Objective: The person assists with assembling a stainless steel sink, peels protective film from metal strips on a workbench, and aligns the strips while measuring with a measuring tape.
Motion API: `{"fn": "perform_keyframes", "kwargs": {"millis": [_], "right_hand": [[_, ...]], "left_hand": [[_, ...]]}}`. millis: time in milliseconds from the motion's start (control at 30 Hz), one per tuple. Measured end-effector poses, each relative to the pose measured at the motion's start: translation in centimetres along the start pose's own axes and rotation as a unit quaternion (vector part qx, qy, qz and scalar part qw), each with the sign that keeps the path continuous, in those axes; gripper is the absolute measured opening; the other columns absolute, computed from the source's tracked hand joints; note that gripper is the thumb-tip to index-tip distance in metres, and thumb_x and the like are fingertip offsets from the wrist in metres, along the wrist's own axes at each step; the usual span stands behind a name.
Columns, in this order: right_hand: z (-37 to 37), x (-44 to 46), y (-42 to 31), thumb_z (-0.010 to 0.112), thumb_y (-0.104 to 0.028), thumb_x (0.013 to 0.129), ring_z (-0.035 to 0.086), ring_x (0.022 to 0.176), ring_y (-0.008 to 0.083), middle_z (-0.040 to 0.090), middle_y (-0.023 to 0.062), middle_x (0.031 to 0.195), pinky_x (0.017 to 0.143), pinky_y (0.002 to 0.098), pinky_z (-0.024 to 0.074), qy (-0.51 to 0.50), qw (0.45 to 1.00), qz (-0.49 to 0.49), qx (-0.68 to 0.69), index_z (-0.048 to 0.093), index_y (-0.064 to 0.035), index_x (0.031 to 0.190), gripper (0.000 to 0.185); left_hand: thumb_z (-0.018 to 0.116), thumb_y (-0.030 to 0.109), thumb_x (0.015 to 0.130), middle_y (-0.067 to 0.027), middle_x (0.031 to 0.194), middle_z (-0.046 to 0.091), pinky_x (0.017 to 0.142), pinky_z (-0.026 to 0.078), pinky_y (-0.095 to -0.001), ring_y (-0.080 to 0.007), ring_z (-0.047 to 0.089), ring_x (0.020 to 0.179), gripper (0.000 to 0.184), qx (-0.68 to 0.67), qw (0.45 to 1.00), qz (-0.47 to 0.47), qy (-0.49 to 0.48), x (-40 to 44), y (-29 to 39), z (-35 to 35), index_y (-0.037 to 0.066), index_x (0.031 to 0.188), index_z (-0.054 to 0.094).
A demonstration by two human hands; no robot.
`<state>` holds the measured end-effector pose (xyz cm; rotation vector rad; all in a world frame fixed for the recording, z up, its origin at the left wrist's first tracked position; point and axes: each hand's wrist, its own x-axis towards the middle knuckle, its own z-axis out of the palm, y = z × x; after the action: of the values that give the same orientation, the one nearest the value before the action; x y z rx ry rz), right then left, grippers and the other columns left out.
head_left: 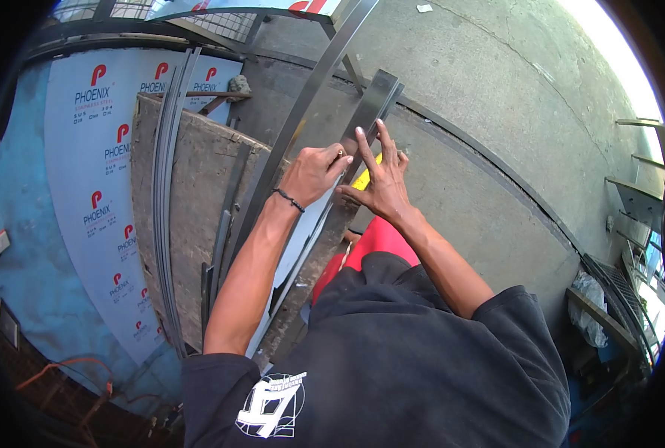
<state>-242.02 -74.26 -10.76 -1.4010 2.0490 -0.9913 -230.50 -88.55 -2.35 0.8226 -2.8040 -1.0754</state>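
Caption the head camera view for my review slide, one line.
Left hand pinching a small object at a metal bar, right hand with fingers spread against the bar.

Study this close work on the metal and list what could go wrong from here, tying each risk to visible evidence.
1. The bare left hand pinches a small object close to the right hand; a slip might hurt those spread fingers.
2. The right hand's fingertips rest on the long dark grey metal piece, so it could shift if only lightly pressed.
3. Neither hand is gloved; the metal's edges, if sharp, might cut.
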Motion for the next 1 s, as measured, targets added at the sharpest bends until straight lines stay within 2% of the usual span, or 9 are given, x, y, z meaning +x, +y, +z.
{"fn": "perform_keyframes", "kwargs": {"millis": [67, 100, 167, 300, 400, 467, 800, 900, 1000], "right_hand": [[-0.1, -0.2, 0.0, 0.087, -0.062, 0.064, 0.027, 0.148, 0.0388, 0.009, 0.0181, 0.168, 0.111, 0.0581, 0.0237, -0.007, 1.0, 0.0, 0.009, 0.025, -0.0257, 0.163, 0.122], [-0.2, -0.3, 0.1, 0.087, -0.062, 0.064, 0.027, 0.148, 0.0388, 0.009, 0.0181, 0.168, 0.111, 0.0581, 0.0237, -0.007, 1.0, 0.001, 0.007, 0.025, -0.0257, 0.163, 0.122], [-0.2, -0.2, 0.0, 0.088, -0.057, 0.064, 0.032, 0.146, 0.0394, 0.007, 0.02, 0.168, 0.107, 0.0585, 0.0275, 0.013, 1.0, -0.013, -0.001, 0.025, -0.0275, 0.163, 0.121], [-0.2, 0.0, -0.1, 0.088, -0.057, 0.064, 0.031, 0.146, 0.0391, 0.007, 0.0204, 0.168, 0.107, 0.0581, 0.0274, 0.012, 1.0, -0.009, -0.001, 0.025, -0.0274, 0.163, 0.122], [-0.1, -0.2, -0.1, 0.088, -0.058, 0.063, 0.031, 0.147, 0.0391, 0.007, 0.0208, 0.168, 0.107, 0.0581, 0.0274, 0.0, 1.0, -0.006, 0.003, 0.024, -0.0272, 0.163, 0.123], [0.0, -0.1, -0.1, 0.086, -0.063, 0.065, 0.036, 0.142, 0.0362, 0.009, 0.0188, 0.168, 0.11, 0.0575, 0.0256, -0.004, 1.0, 0.0, -0.006, 0.026, -0.0248, 0.163, 0.122], [0.3, -0.2, 0.1, 0.084, -0.066, 0.065, 0.038, 0.14, 0.0356, 0.009, 0.0189, 0.168, 0.107, 0.0573, 0.0273, 0.007, 1.0, -0.014, -0.023, 0.026, -0.0232, 0.163, 0.122], [0.3, -0.3, 0.1, 0.084, -0.067, 0.065, 0.039, 0.14, 0.0354, 0.009, 0.0189, 0.168, 0.107, 0.0563, 0.0278, 0.009, 1.0, -0.011, -0.025, 0.026, -0.023, 0.163, 0.122], [0.4, -0.1, 0.0, 0.084, -0.067, 0.065, 0.039, 0.14, 0.0354, 0.009, 0.019, 0.168, 0.107, 0.0555, 0.0281, 0.01, 1.0, -0.012, -0.023, 0.027, -0.0227, 0.163, 0.122]], "left_hand": [[0.066, 0.018, 0.097, -0.0186, 0.068, 0.064, 0.057, 0.048, -0.0399, -0.0365, 0.063, 0.061, 0.023, -0.092, 0.994, -0.049, -0.019, 0.4, 0.2, -0.6, -0.002, 0.088, 0.062], [0.066, 0.018, 0.097, -0.0186, 0.068, 0.064, 0.057, 0.048, -0.0399, -0.0365, 0.063, 0.061, 0.023, -0.093, 0.994, -0.049, -0.019, 0.2, -0.3, -0.3, -0.002, 0.088, 0.062], [0.067, 0.018, 0.096, -0.0254, 0.076, 0.064, 0.061, 0.047, -0.0476, -0.0465, 0.062, 0.075, 0.022, -0.037, 0.997, -0.048, -0.049, -0.1, -1.0, -0.4, -0.002, 0.091, 0.06], [0.067, 0.019, 0.097, -0.0251, 0.076, 0.064, 0.06, 0.046, -0.0476, -0.047, 0.062, 0.075, 0.022, -0.026, 0.995, -0.069, -0.067, -0.3, 0.1, -1.3, -0.002, 0.092, 0.061], [0.067, 0.019, 0.097, -0.0252, 0.076, 0.064, 0.059, 0.046, -0.0474, -0.0464, 0.062, 0.074, 0.023, -0.094, 0.991, -0.097, -0.024, -0.1, 0.1, -1.2, -0.002, 0.092, 0.06], [0.066, 0.019, 0.098, -0.0119, 0.062, 0.063, 0.054, 0.046, -0.0365, -0.0237, 0.063, 0.054, 0.021, -0.031, 0.999, -0.033, -0.004, -0.1, -1.0, -0.2, 0.001, 0.088, 0.065], [0.065, 0.02, 0.099, -0.0101, 0.061, 0.063, 0.052, 0.046, -0.0339, -0.0157, 0.063, 0.054, 0.022, -0.102, 0.988, -0.102, 0.051, -1.2, -0.6, 0.0, 0.001, 0.089, 0.067], [0.064, 0.02, 0.099, -0.0101, 0.06, 0.063, 0.052, 0.046, -0.0339, -0.0164, 0.064, 0.054, 0.023, -0.054, 0.994, -0.09, 0.015, -1.1, -0.7, -0.3, 0.001, 0.089, 0.067], [0.064, 0.02, 0.099, -0.0107, 0.059, 0.062, 0.052, 0.046, -0.0346, -0.0171, 0.064, 0.054, 0.024, -0.096, 0.991, -0.09, 0.037, -0.3, 0.2, -0.5, 0.0, 0.087, 0.066]]}}
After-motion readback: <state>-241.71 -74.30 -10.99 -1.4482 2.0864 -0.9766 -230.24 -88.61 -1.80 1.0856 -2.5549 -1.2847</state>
